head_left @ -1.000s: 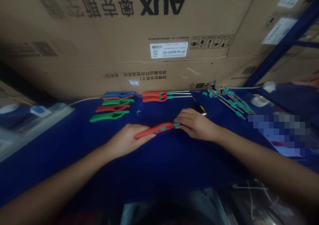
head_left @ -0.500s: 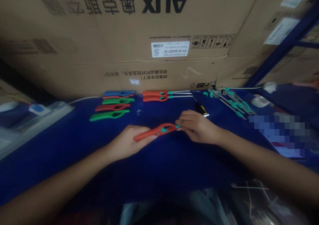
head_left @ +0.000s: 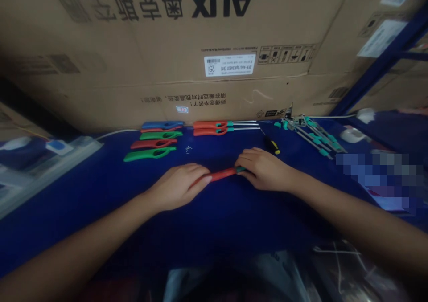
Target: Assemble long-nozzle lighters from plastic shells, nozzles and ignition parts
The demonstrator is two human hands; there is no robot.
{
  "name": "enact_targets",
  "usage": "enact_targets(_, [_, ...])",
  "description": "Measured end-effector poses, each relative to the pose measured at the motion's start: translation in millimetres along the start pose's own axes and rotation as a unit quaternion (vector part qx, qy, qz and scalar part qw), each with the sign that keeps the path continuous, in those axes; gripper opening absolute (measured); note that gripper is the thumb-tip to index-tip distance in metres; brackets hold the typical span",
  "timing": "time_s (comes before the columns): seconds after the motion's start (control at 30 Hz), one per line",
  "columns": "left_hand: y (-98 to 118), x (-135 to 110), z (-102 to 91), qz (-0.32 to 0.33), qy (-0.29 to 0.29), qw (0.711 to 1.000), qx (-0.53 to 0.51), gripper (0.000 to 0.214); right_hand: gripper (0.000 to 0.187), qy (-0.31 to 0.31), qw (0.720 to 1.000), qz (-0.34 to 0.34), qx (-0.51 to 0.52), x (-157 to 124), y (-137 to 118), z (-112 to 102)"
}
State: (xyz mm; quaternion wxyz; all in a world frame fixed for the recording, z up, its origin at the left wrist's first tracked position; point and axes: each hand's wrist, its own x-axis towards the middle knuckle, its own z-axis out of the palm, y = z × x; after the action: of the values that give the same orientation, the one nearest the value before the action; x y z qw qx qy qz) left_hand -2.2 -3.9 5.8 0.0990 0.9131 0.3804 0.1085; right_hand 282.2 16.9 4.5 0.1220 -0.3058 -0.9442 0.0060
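- Against the far edge of the blue table stands a large cardboard box, its flaps shut, so what it contains cannot be told; its printed face is upside down.
- Just in front of the box lie loose coloured handle shells in blue, green and red, set in a short row; beside them two finished red lighters with metal tubes lie parallel.
- Further right, a heap of teal-tipped metal rods lies near the table's far edge, and a black-and-yellow screwdriver sits just behind the right hand.
- At the left edge a clear plastic tray sits blurred; its contents cannot be made out.
- Bare blue cloth lies open between the hands and the near edge.
- Left hand is curled over one end of a red lighter body, fingers closed on it.
- Right hand pinches the teal end, fingers narrow; the piece lies low over the table's middle.
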Motion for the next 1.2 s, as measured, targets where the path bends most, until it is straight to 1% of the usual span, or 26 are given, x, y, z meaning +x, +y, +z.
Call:
enact_targets(0.07, [1.7,0.9,1.7,-0.006,0.002,1.000,0.025,0.035,0.005,-0.007,1.000,0.027,0.000,-1.0,1.8,-5.3])
enact_targets(0.13, [1.9,0.7,2.8,-0.004,0.000,0.999,0.042,0.037,0.007,-0.016,0.999,0.041,0.003,-3.1,5.8,-11.2])
enact_targets(0.2, [0.5,-0.6,2.7,-0.006,0.000,0.999,0.041,0.037,0.016,-0.028,0.999,0.042,0.007,-5.7,11.1,-16.2])
enact_targets(0.27, [-2.0,-2.3,1.4,-0.012,0.009,1.000,0.018,0.035,0.032,-0.032,0.998,0.055,0.004,-8.1,16.0,-19.1])
enact_targets(0.33, [-4.6,-4.0,-0.6,-0.011,0.022,1.000,-0.016,0.033,0.047,-0.016,0.993,0.110,-0.027,-9.7,19.7,-19.3])
enact_targets(0.4, [-6.8,-5.7,-2.7,-0.006,0.026,0.998,-0.050,0.030,0.052,0.008,0.977,0.195,-0.090,-10.8,22.5,-17.8])
enact_targets(0.47, [-8.4,-7.1,-4.3,-0.004,0.023,0.997,-0.074,0.028,0.052,0.016,0.946,0.283,-0.156,-11.5,25.7,-15.8])
enact_targets(0.5, [-9.0,-7.8,-4.9,-0.004,0.022,0.996,-0.081,0.027,0.051,0.005,0.930,0.322,-0.177,-11.8,27.8,-15.0])
enact_targets(0.57, [-10.0,-8.7,-5.7,-0.004,0.021,0.996,-0.086,0.027,0.052,-0.044,0.903,0.386,-0.181,-12.1,33.7,-14.1])
enact_targets(0.63, [-10.5,-9.0,-6.4,-0.001,0.016,0.996,-0.084,0.026,0.053,-0.095,0.889,0.422,-0.146,-11.9,40.8,-14.4])
enact_targets(0.67, [-10.6,-8.9,-6.8,-0.001,0.012,0.997,-0.082,0.026,0.052,-0.110,0.886,0.432,-0.128,-11.5,44.3,-15.1])
enact_targets(0.73, [-10.1,-8.5,-8.0,-0.002,0.005,0.997,-0.076,0.026,0.051,-0.115,0.882,0.444,-0.107,-10.3,49.4,-18.0])
enact_targets(0.8, [-8.7,-8.0,-9.4,-0.004,-0.001,0.998,-0.066,0.027,0.051,-0.098,0.873,0.463,-0.119,-8.8,50.3,-23.2])
enact_targets(0.83, [-7.7,-7.8,-10.0,-0.005,-0.003,0.998,-0.062,0.027,0.051,-0.071,0.868,0.475,-0.129,-8.0,48.8,-26.3])
enact_targets(0.87, [-6.7,-7.7,-10.4,-0.004,-0.004,0.998,-0.059,0.027,0.051,-0.028,0.864,0.483,-0.138,-7.3,46.0,-29.5])
enact_targets(0.9, [-5.6,-7.6,-10.6,-0.002,-0.005,0.998,-0.057,0.027,0.050,0.027,0.864,0.483,-0.142,-6.6,41.7,-32.2])
enact_targets(0.93, [-4.5,-7.5,-10.6,0.002,-0.005,0.998,-0.056,0.027,0.049,0.088,0.869,0.468,-0.133,-5.7,36.3,-34.2])
enact_targets(0.97, [-3.4,-7.5,-10.4,0.004,-0.005,0.998,-0.058,0.026,0.047,0.143,0.882,0.437,-0.105,-4.6,29.7,-35.1])
enact_targets(1.0, [-2.4,-7.5,-10.0,0.006,-0.005,0.998,-0.058,0.026,0.045,0.181,0.902,0.387,-0.058,-3.2,22.2,-34.8])
enact_targets(1.03, [-1.5,-7.5,-9.4,0.008,-0.007,0.998,-0.061,0.026,0.043,0.196,0.926,0.324,0.008,-1.3,14.0,-33.1])
enact_targets(1.07, [-0.5,-7.5,-8.9,0.013,-0.002,0.998,-0.063,0.026,0.040,0.185,0.945,0.258,0.080,1.2,5.5,-30.2])
enact_targets(1.1, [0.4,-7.6,-8.4,0.019,0.002,0.998,-0.064,0.026,0.038,0.161,0.956,0.205,0.137,4.2,-3.0,-26.3])
enact_targets(1.13, [1.3,-7.8,-8.0,0.027,0.003,0.998,-0.065,0.025,0.037,0.125,0.961,0.172,0.175,7.8,-10.9,-21.6])
enact_targets(1.2, [3.1,-8.2,-7.5,0.041,0.003,0.997,-0.063,0.023,0.038,0.057,0.963,0.141,0.221,16.1,-23.4,-11.3])
